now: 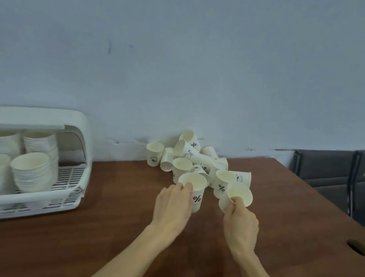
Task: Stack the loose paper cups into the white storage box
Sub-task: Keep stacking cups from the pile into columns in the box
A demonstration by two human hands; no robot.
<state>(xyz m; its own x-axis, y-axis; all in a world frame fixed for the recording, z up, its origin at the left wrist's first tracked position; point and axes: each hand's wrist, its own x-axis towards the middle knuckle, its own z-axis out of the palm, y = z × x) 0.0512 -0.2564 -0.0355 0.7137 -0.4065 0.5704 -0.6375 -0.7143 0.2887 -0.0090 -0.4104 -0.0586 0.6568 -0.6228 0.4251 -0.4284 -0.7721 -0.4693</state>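
Gripping one paper cup each, the left hand (172,205) and right hand (241,223) lift from the loose pile (193,160) by the wall; next, nest them and carry left to the white storage box (25,160), already holding stacks.

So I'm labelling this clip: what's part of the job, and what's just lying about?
Job: left hand and right hand, each gripping a white paper cup; loose cup pile; white slatted storage box.
Lying about: dark chairs; round desk hole.
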